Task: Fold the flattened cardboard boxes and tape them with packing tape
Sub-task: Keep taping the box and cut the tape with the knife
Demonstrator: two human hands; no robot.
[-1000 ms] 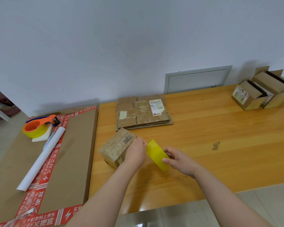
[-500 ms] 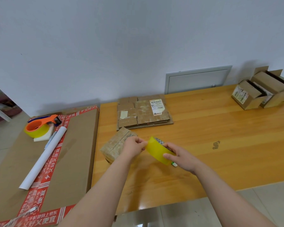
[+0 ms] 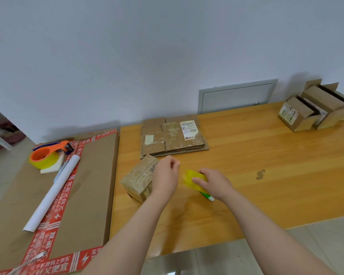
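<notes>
Head view: our right hand point(image 3: 214, 183) grips the yellow tape point(image 3: 190, 175), now drawn away from our left hand point(image 3: 165, 178), which pinched it a moment ago. Whether those curled fingers hold anything, we cannot tell. The box point(image 3: 137, 179) sits on the desk point(image 3: 246, 155) against the left hand, probably taped next.

A small taped box point(image 3: 139, 179) sits on the wooden table point(image 3: 266, 175); the left hand point(image 3: 165, 179) covers the box's right end, fingers curled, though whether they pinch anything cannot be told; just right of the box the right hand point(image 3: 214, 183) holds a yellow strip of tape point(image 3: 193, 178), a green-and-white tool point(image 3: 207, 196) poking out beneath it; behind the box lies a stack of flattened boxes point(image 3: 173, 137); left of the box a large flat carton point(image 3: 87, 185) bears an orange tape dispenser point(image 3: 46, 157) and a white paper roll point(image 3: 52, 191)
</notes>
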